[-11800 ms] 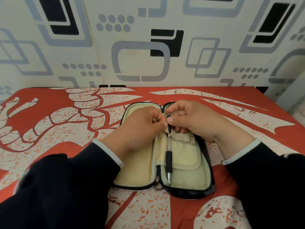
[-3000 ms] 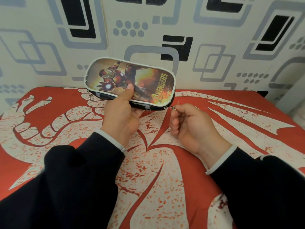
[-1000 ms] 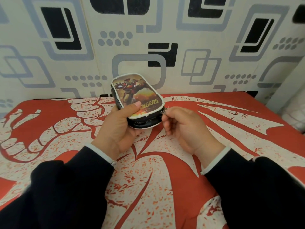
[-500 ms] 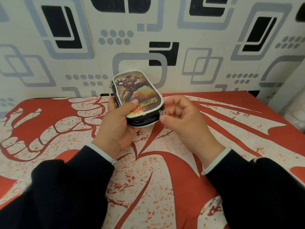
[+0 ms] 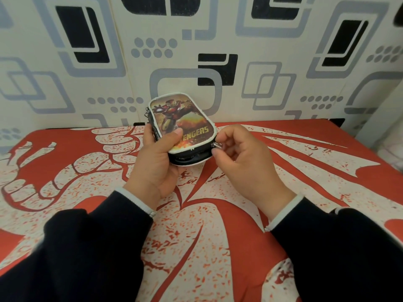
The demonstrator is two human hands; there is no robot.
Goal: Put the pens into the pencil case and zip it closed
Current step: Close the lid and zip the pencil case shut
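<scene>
Head view, read from left to right. The left hand gripped the pencil case from its left side and underside, thumb pressed flat across the printed lid and the remaining fingers wrapped behind and beneath it. The case was held clear of the red-and-white patterned cloth, in front of the patterned wall, with its long axis running from the far left down toward the near right, so that its near, rounded end faced the wearer. No pens were in view; presumably they lay inside. At the right corner of that near end sat the zipper pull, a small metal tab. The right hand, fingers curled, pinched this tab between thumb and forefinger. The dark zipper band along the near end appeared to gape slightly, though whether any teeth remained unjoined could not be told at this size. Judged from this arrangement, the closing stroke would run along the near end from right toward left, the right hand being the nearer to the tab and the left serving as the brace against that pull.
</scene>
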